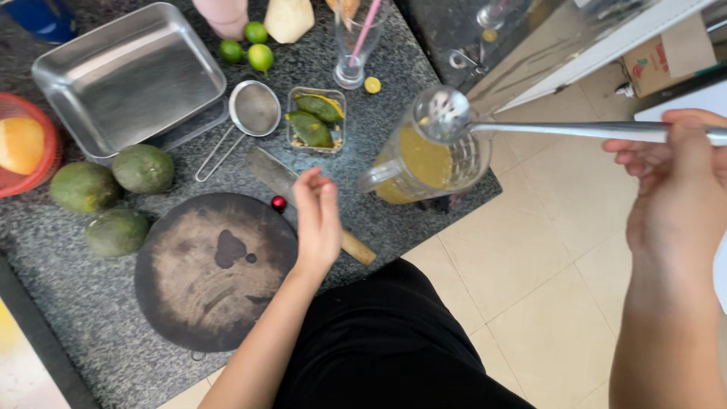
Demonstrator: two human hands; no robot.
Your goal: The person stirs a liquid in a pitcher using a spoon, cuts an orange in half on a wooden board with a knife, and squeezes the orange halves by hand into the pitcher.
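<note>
Right hand: my right hand (674,197) is closed round the long handle of a slotted spoon (447,113), out over the floor.
Spoon: its bowl sits over the mouth of the jug (424,163), well left of that hand.
Jug: on the counter (68,303) edge, holding yellow juice; I think pulp clings to the spoon.
Left hand: my left hand (318,220) is open and empty, hovering over a knife (276,178), beside the round board (216,269).
Nearby: strainer (254,110), three green fruits (113,197).
</note>
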